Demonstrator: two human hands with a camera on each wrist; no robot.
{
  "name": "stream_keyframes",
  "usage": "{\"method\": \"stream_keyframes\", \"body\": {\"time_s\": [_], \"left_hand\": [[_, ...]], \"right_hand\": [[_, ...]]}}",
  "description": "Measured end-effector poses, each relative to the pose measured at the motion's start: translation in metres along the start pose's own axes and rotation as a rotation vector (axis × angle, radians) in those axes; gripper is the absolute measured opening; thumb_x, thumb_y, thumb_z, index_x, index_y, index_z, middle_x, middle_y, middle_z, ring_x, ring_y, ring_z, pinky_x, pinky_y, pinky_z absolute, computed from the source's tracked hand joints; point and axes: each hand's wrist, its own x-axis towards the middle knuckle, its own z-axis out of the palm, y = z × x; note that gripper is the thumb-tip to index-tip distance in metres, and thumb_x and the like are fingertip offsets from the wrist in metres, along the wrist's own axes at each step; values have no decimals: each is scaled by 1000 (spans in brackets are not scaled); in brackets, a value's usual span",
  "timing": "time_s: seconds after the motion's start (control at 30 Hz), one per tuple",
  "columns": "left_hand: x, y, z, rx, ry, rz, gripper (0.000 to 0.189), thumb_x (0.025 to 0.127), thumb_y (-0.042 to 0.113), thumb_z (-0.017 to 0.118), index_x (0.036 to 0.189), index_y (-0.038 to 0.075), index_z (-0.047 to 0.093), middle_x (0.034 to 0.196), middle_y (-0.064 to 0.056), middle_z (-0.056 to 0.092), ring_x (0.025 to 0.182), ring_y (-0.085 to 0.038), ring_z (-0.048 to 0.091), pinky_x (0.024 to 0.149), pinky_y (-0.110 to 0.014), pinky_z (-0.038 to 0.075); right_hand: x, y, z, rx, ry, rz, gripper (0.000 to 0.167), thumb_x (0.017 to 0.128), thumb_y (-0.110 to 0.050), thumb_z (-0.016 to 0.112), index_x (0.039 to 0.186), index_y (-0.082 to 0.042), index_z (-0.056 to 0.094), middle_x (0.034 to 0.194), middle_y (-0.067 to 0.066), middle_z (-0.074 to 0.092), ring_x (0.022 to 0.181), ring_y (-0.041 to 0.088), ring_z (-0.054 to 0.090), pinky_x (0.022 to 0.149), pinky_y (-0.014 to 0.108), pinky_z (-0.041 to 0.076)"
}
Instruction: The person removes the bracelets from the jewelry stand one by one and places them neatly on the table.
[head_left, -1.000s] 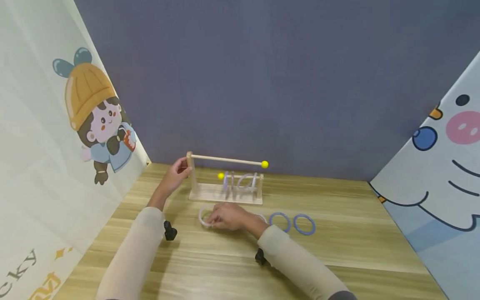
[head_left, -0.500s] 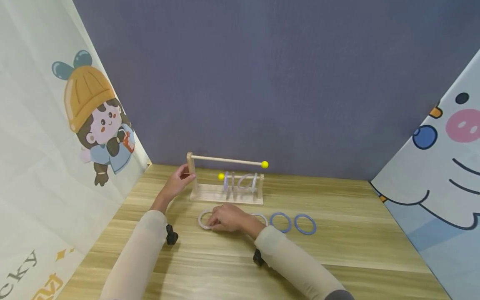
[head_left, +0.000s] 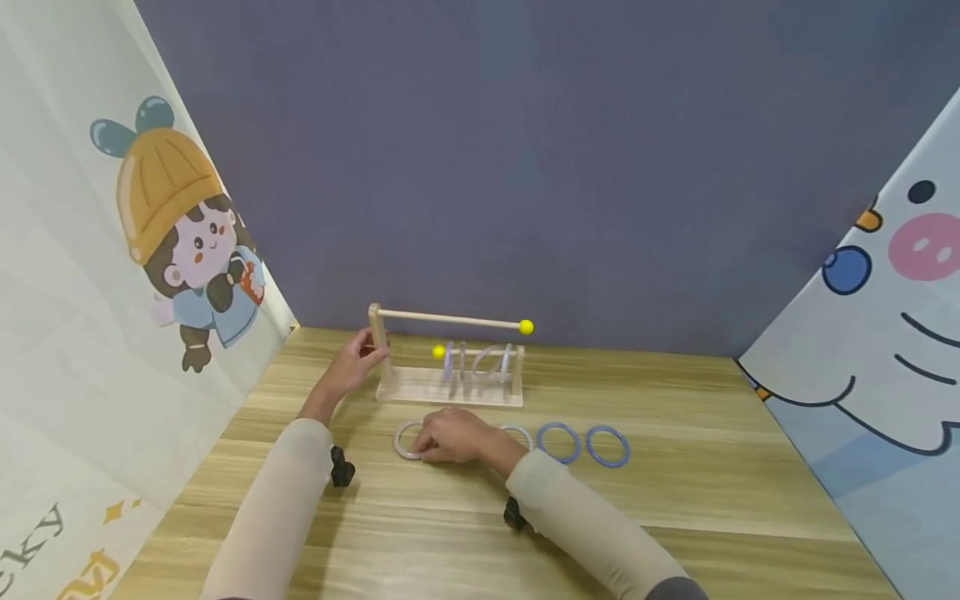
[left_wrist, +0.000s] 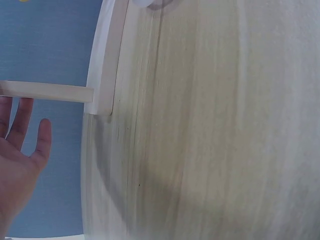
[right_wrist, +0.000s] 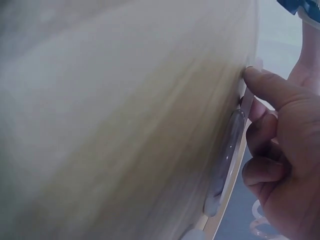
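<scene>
A wooden stand [head_left: 408,386] has a tall post at its left and two yellow-tipped rods. My left hand [head_left: 347,368] holds that post, fingertips reaching behind it; in the left wrist view the little finger [left_wrist: 44,134] stays apart from the wood. Low over the table, my right hand [head_left: 455,435] pinches the right edge of a pale ring [head_left: 397,440] with thumb and index finger; the other fingers curl inward. Several translucent rings [head_left: 448,363] hang on the stand's lower rod.
To the right of my right hand, another pale ring [head_left: 528,435] lies partly hidden by the wrist. Two blue rings [head_left: 577,447] lie beyond it on the wood-grain table [head_left: 720,467]. A dark grey panel [head_left: 570,183] stands behind the stand, with printed panels at both sides.
The pale ring in my right hand has come down from a tilt to lie flatter. My left hand has slid slightly lower on the post. The camera view has shifted a little.
</scene>
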Motion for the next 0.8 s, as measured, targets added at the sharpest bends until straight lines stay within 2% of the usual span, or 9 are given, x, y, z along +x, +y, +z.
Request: {"method": "stream_keyframes", "body": {"time_s": [0.13, 0.3, 0.4, 0.57, 0.8], "left_hand": [[-1, 0, 0, 2, 0, -1, 47, 106, 23, 56, 146, 1, 45, 131, -28, 60, 114, -30, 60, 94, -34, 49], [-2, 1, 2, -6, -7, 5, 48, 106, 20, 56, 147, -2, 44, 132, -30, 59, 113, -28, 60, 93, -30, 49], [-5, 10, 1, -27, -23, 6, 47, 106, 15, 55, 146, -5, 43, 132, -34, 57, 116, -35, 59, 94, -32, 48], [-11, 32, -5, -56, -54, -41, 45, 106, 12, 55, 146, -5, 44, 135, -34, 56, 123, -43, 56, 96, -37, 49], [1, -2, -6, -54, -53, -45, 51, 106, 27, 56, 152, 6, 43, 142, -28, 54, 128, -40, 54, 100, -43, 48]], "right_hand": [[0, -1, 2, -18, -7, -2, 16, 94, -34, 73, 109, -36, 79, 101, -17, 73, 90, -3, 62, 84, 14, 48], [-1, -3, 2, -11, -21, 18, 15, 94, -34, 74, 107, -37, 79, 97, -17, 71, 84, -5, 59, 80, 12, 47], [-1, -4, 1, -2, -28, 33, 14, 94, -34, 74, 107, -37, 79, 95, -17, 71, 81, -5, 57, 77, 11, 47], [-1, -4, -1, -8, -28, 34, 14, 94, -34, 74, 106, -37, 79, 94, -17, 70, 80, -5, 56, 75, 11, 46], [-1, -6, -3, 4, -23, 37, 14, 93, -34, 75, 106, -37, 79, 96, -17, 70, 83, -4, 58, 75, 12, 46]]}}
